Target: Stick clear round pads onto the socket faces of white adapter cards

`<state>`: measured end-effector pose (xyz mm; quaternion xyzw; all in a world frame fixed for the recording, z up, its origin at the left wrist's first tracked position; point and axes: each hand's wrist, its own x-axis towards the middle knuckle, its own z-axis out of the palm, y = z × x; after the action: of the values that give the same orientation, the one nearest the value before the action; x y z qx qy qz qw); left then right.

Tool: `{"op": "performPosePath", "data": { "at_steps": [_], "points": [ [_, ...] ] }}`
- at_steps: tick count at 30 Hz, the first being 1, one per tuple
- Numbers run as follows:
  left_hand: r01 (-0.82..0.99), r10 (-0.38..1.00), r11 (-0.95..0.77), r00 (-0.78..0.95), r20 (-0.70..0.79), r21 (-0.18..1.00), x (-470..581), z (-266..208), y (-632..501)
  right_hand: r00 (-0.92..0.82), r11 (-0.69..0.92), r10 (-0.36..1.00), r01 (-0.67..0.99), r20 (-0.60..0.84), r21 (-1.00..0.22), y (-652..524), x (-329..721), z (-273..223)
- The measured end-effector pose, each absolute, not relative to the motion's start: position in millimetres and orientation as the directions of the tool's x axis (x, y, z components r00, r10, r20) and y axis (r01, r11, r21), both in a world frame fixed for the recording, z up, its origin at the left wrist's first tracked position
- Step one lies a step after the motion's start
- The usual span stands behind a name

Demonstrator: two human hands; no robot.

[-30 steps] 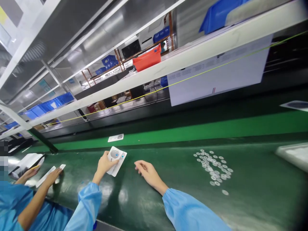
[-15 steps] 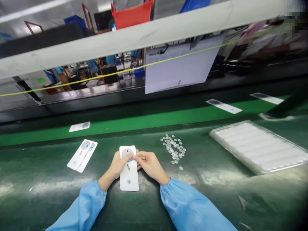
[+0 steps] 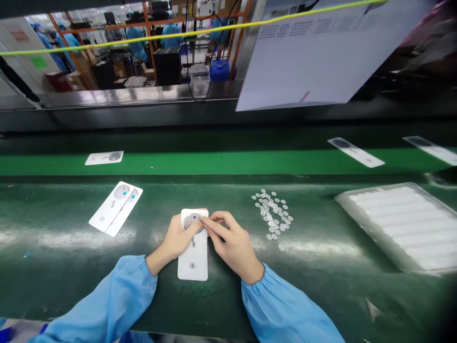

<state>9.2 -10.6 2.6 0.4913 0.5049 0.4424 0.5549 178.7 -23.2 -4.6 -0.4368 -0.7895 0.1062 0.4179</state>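
My left hand grips a white card with rounded corners, its thumb lying over the grey disc printed near the top. Small dark marks run down the card's middle. At the disc's right edge, my right hand pinches with thumb and fingertips touching the card; anything between those fingertips is too small to make out. To the right lies a loose pile of small clear round pieces. Two overlapping white cards with grey discs and blue tabs rest at the left.
A clear-edged tray of white material stands on the right. Behind the worktop, a bright green strip bears a card at left and two more at right. A white sheet and a yellow cord hang above.
My view has levelled and tilted down. The right hand's fingers have lifted and drawn together at the disc's edge, while the left hand keeps the card in nearly the same place.
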Motion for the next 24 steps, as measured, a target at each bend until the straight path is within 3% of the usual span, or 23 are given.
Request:
{"op": "performPosePath", "data": {
  "at_steps": [4,11,13,17,20,24],
  "points": [
    [-0.057,0.974,0.180,0.150,-0.170,0.982,9.3,7.6,-11.4,-0.264,0.559,0.797,0.663,0.544,-0.497,-24.4,178.5,-3.6],
    [-0.128,0.963,0.219,0.190,-0.192,0.967,4.7,0.1,-12.3,-0.168,0.470,0.871,0.557,0.462,-0.685,-28.9,168.9,-0.2],
    [-0.145,0.964,0.257,0.112,-0.242,0.956,3.6,-4.7,-12.4,-0.116,0.400,0.912,0.462,0.393,-0.792,-28.2,166.3,1.4],
    [-0.186,0.946,0.318,0.002,-0.323,0.930,3.8,-7.2,-11.3,-0.062,0.110,0.992,0.061,0.106,-0.992,-20.5,163.2,6.1],
    [-0.281,0.928,0.373,0.120,-0.353,0.884,5.8,-1.0,-10.0,0.007,0.037,0.999,-0.070,0.037,-0.997,-20.1,172.9,14.3],
    [-0.485,0.876,0.479,0.318,-0.363,0.732,7.4,8.1,-9.4,0.221,0.113,0.968,0.028,0.116,-0.993,-64.0,240.1,26.9]
  ]
}}
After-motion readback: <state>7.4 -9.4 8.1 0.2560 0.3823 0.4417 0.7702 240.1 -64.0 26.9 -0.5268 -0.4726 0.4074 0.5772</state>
